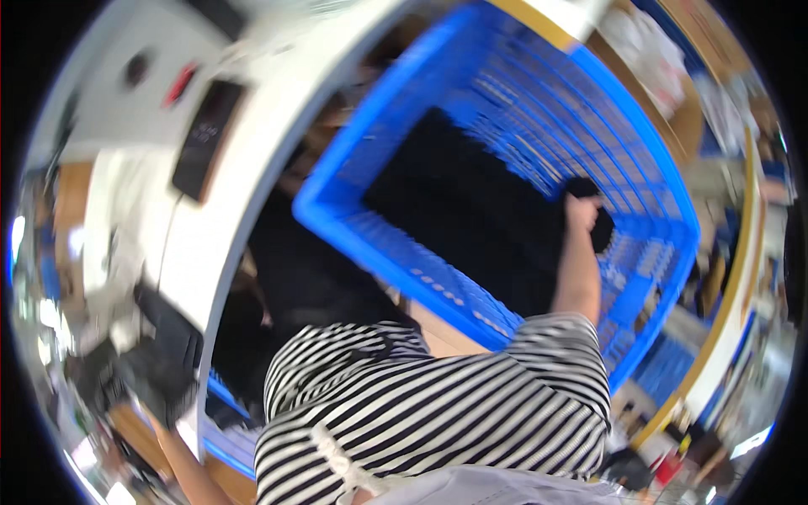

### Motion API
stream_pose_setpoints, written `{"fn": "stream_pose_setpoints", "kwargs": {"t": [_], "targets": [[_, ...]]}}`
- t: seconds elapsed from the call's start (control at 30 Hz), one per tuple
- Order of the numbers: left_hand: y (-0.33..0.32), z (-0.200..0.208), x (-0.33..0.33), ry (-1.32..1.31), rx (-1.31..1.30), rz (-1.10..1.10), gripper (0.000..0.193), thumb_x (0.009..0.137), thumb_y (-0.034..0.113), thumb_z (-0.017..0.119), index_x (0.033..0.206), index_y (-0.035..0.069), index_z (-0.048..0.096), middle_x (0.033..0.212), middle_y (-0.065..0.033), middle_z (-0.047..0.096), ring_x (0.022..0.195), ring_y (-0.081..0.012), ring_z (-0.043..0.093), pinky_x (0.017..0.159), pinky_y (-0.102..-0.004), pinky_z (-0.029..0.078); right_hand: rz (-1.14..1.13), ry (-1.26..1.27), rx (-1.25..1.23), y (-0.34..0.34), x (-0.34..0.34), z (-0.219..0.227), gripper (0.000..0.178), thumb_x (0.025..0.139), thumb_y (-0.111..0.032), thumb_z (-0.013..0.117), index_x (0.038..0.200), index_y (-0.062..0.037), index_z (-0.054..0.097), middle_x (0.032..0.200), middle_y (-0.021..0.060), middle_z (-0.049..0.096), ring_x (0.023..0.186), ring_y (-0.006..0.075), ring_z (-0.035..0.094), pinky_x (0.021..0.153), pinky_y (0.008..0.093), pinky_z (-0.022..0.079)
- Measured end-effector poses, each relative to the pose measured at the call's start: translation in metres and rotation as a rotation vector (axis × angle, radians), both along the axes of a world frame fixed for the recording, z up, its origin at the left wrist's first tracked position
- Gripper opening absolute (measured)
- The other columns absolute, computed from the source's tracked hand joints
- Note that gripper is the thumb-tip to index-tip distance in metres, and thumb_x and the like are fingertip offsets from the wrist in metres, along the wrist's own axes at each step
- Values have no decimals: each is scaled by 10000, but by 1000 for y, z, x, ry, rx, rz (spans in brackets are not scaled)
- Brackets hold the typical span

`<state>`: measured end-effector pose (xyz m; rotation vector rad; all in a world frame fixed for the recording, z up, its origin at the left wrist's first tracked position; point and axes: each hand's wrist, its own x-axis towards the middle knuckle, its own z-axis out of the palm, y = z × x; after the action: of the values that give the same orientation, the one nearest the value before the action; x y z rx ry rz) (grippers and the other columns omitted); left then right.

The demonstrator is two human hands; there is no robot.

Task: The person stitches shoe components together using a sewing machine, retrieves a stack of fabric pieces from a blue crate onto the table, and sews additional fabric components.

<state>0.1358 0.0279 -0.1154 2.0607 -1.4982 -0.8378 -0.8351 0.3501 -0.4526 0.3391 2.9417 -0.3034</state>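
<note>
My right hand (582,210) reaches into a large blue plastic basket (337,220), closed on black cloth at the basket's right end. A pile of black cloth (471,202) fills much of the basket's bottom. At the lower left, my left hand (158,426) is smeared by motion and partly hidden, with a dark piece of cloth (156,379) in it. That cloth hangs beside the white table's edge. My striped sleeve and shirt show in the lower middle.
A white table (278,109) runs along the left, with a dark phone-like object (208,139) and a small red item (179,84) on it. A yellow-edged shelf or table (715,337) stands at the right. White plastic bags (644,50) lie at the upper right.
</note>
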Motion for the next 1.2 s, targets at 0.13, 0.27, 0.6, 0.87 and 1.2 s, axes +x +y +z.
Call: {"fn": "stream_pose_setpoints", "kwargs": {"t": [0.13,0.27,0.6,0.87,1.2], "targets": [[28,-17,8,81,-10,-66,415,986,254,452,1261,-31,579,1152,-127,654,1013,-199,648,891,-323,520,469,277,-21,2,3,87,718,701,-374,807,1235,43,568,1216,269,617,1143,392,602,976,442,466],[33,-33,-9,405,-85,134,391,989,271,480,1200,-29,615,1065,-91,686,897,-169,665,792,-291,541,593,62,-995,-53,51,234,709,792,-186,773,1386,26,450,1254,162,592,1132,268,583,986,376,471],[49,-12,-96,1129,-84,98,749,1013,596,266,1406,-19,434,1357,-190,544,1213,-261,568,1048,-394,454,1230,-1469,-1360,-288,473,367,500,797,-49,724,1251,39,532,1100,139,650,961,205,653,844,328,541],[76,30,-136,1154,-303,110,632,870,202,708,1350,-76,405,1220,-144,594,1110,-213,593,943,-355,497,1424,-1291,-968,-344,605,363,386,874,-102,638,1234,15,565,1123,100,643,991,164,628,861,290,499],[48,24,-111,342,-357,-102,918,774,369,768,1452,-44,308,1362,-268,467,1274,-369,474,1067,-402,393,1730,-562,-1043,-312,615,351,580,861,-98,688,1362,35,428,1320,170,530,1239,255,502,1051,374,385]]}}
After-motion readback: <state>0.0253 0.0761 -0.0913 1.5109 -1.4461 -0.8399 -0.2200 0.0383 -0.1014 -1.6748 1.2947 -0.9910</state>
